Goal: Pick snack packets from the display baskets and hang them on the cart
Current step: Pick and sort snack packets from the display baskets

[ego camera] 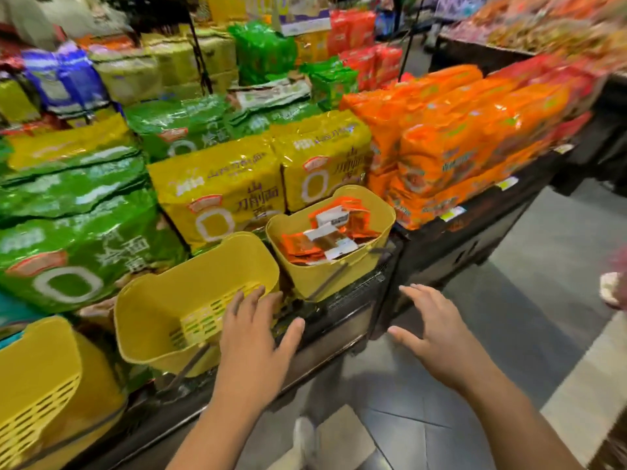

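Head camera picture is smeared by motion, so the far rows at the top are only coloured patches. Three yellow plastic baskets with slotted walls sit at the front edge of the dark counter [339, 320]. The left basket [44, 361] is cut off by the frame. The middle basket [203, 266] shows only its bare inside. The right basket [325, 276] holds the snack packets [325, 239], small, flat, orange with white ends; their print is not readable. Behind stand big glossy, crinkled bags: green bags [68, 259], yellow bags [220, 188], orange bags [441, 147]. The left hand [252, 337] is flat, its fingers [252, 300] straight and apart at the near rim of the middle basket; whether they touch it I cannot tell. The right hand [437, 337] is spread too, holding nothing, over the grey tiled floor [509, 334].
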Action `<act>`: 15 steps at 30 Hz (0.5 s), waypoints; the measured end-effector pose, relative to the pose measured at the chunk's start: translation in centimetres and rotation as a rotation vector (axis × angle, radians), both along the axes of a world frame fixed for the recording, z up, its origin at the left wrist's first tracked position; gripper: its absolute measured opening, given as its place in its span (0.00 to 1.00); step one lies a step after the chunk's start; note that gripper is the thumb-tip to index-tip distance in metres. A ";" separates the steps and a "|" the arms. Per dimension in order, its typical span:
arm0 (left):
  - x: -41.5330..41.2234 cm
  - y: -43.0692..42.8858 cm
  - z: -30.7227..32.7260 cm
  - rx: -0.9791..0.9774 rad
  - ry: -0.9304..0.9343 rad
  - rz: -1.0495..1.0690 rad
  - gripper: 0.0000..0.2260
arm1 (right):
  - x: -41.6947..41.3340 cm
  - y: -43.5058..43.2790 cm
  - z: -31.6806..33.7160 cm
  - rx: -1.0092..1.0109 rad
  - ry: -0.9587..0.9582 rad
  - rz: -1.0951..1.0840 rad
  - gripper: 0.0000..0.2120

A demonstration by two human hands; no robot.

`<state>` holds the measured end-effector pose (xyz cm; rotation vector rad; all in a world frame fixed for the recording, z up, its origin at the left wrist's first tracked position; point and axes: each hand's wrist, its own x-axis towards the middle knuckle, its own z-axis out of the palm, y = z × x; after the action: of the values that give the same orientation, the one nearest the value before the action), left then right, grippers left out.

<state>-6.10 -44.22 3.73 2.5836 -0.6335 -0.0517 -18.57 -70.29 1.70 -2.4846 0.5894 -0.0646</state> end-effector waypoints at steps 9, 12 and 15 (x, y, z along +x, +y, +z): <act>11.1 -7.0 -0.9 0.022 0.030 -0.018 0.43 | 10.2 -5.6 3.1 -0.162 0.075 0.094 0.31; 14.6 -8.0 -2.1 0.164 0.040 -0.060 0.44 | 14.8 -7.4 3.7 -0.203 0.088 0.109 0.30; 16.8 -8.6 -3.1 0.299 0.018 -0.097 0.43 | 18.5 -7.9 3.0 -0.210 0.109 0.156 0.28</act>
<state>10.70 -52.81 0.59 2.8310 -0.7969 -0.2163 -0.04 -78.20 4.70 -2.7442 0.4514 0.0728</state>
